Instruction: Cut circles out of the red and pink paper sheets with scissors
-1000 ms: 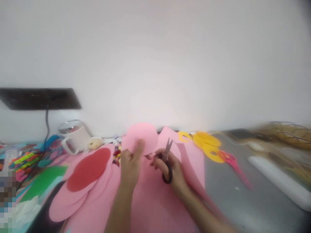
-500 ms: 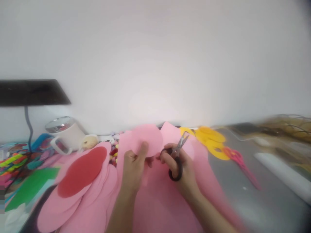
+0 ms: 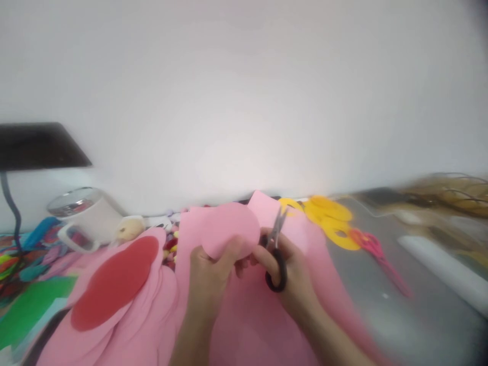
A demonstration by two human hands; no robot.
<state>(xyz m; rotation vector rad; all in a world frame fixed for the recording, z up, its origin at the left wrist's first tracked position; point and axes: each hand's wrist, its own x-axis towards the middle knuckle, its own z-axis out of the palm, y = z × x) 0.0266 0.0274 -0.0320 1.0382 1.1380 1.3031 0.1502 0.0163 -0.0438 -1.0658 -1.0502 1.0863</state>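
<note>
A rounded pink paper piece is pinched between the thumb and fingers of my left hand. My right hand has its fingers through the black handles of a pair of scissors, whose blades point up and stand slightly apart. The fingertips of both hands meet near the lower right edge of the piece. Under my hands lies a large pink sheet. To the left, a red cutout rests on a stack of pink cutouts.
Yellow cutouts and pink-handled scissors lie to the right. A white mug with a shiny lid, a green sheet and colourful craft pieces are at the left. A white wall rises behind.
My hands have drawn closer together, and the pink piece has tilted and moved a little lower. The view has shifted, so the mug and red cutout appear further left.
</note>
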